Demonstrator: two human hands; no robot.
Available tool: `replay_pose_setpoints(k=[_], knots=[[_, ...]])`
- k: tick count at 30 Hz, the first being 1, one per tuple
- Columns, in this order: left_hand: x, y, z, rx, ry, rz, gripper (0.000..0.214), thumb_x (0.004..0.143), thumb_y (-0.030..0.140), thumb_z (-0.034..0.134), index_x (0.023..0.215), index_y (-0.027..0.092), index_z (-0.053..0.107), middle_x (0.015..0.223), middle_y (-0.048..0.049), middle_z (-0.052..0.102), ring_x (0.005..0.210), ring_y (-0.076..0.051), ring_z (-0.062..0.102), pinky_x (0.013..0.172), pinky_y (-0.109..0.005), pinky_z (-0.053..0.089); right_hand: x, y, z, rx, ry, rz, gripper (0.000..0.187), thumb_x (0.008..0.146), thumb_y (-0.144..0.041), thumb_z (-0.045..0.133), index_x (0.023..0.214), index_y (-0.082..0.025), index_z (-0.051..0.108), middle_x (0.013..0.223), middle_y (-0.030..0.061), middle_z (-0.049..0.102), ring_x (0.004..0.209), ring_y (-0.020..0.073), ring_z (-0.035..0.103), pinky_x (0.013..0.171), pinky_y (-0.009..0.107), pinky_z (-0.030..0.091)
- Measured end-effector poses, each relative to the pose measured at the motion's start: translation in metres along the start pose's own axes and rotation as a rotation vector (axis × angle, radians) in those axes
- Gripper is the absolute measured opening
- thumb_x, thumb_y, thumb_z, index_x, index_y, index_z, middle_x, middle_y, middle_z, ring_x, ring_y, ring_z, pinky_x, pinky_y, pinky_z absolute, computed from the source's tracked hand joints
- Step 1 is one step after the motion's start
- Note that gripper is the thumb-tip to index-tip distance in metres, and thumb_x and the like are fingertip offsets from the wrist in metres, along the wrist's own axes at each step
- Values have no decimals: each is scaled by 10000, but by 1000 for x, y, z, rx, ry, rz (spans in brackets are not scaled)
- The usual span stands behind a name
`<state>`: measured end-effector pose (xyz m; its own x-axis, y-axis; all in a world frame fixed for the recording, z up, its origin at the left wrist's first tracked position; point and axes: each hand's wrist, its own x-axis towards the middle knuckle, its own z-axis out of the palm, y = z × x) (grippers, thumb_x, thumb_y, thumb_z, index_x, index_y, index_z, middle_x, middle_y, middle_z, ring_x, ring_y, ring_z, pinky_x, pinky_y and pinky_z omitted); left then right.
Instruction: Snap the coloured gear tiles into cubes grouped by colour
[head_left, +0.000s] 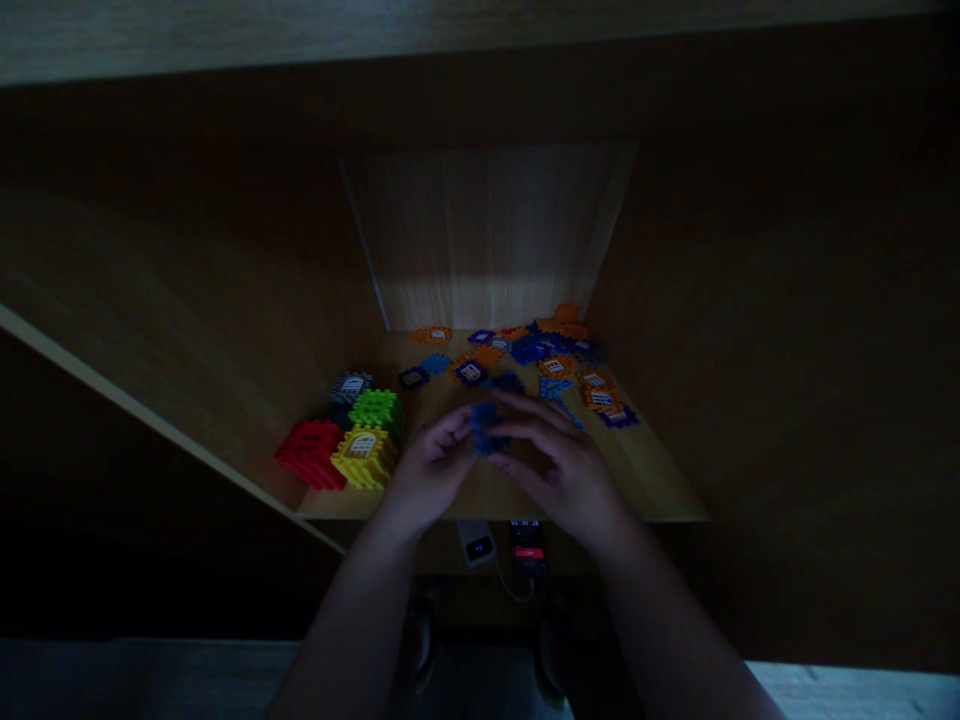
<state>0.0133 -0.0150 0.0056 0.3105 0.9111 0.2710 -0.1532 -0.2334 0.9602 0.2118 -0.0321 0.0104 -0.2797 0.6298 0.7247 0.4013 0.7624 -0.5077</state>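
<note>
Between both hands I hold dark blue interlocking plastic building tiles (486, 430) above the shelf; whether it is one tile or a small stack I cannot tell. My left hand (442, 455) pinches the left side. The fingers of my right hand (559, 455) close on the right side. Just beyond them lies a dark blue tile (506, 382), and a purple tile with a white window insert (470, 373) is behind it. To the left of my left hand stand stacks of tiles: yellow (365, 458), green (376, 410), red (311, 455) and grey (351, 387).
Loose orange tiles (556, 367), light blue tiles (556, 388) and a blue pile (536, 348) cover the shelf's back right. Cabinet walls (262, 300) enclose both sides. Below the shelf's front edge lie a power bank (477, 543) and a phone (529, 550) joined by a cable.
</note>
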Motion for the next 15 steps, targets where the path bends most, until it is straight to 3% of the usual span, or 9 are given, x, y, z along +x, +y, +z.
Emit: replay_pose_setpoints(k=[3, 5, 8, 11, 15], knots=[[-2, 0, 0, 142, -39, -30, 190, 952, 345, 740, 1042, 201, 824, 1073, -60, 843, 1035, -255, 754, 986, -379, 572, 0, -3, -1, -3, -22, 23, 213, 989, -273, 790, 1192, -337, 779, 1482, 51, 710, 1354, 269, 685, 1118, 508, 583], [-2, 1, 1, 198, -41, -22, 187, 961, 333, 703, 1037, 207, 818, 1060, -47, 843, 1026, -254, 758, 978, -379, 578, 0, -2, -1, -19, -8, 30, 212, 985, -282, 795, 1190, -336, 788, 1444, 55, 729, 1306, 268, 708, 1084, 495, 603], [-2, 1, 1, 371, 68, 28, 203, 1007, 326, 640, 1082, 221, 797, 1071, -47, 833, 1012, -242, 762, 948, -361, 582, -2, 6, -4, -130, 56, 62, 201, 968, -290, 814, 1167, -318, 798, 1388, 72, 751, 1263, 282, 716, 1070, 496, 600], [-3, -1, 1, 718, 193, 113, 190, 1014, 322, 669, 1146, 234, 773, 1170, -74, 813, 1123, -273, 738, 1030, -410, 557, -3, 17, -9, -274, 61, 125, 166, 960, -282, 815, 1124, -297, 805, 1336, 86, 771, 1241, 308, 710, 1075, 518, 580], [-5, -7, -3, 984, 118, 136, 498, 903, 319, 830, 1374, 228, 693, 1373, -125, 754, 1302, -366, 670, 1146, -532, 510, -4, 25, -11, -321, -47, 175, 130, 954, -249, 814, 1079, -274, 792, 1311, 90, 781, 1232, 320, 702, 1070, 529, 567]])
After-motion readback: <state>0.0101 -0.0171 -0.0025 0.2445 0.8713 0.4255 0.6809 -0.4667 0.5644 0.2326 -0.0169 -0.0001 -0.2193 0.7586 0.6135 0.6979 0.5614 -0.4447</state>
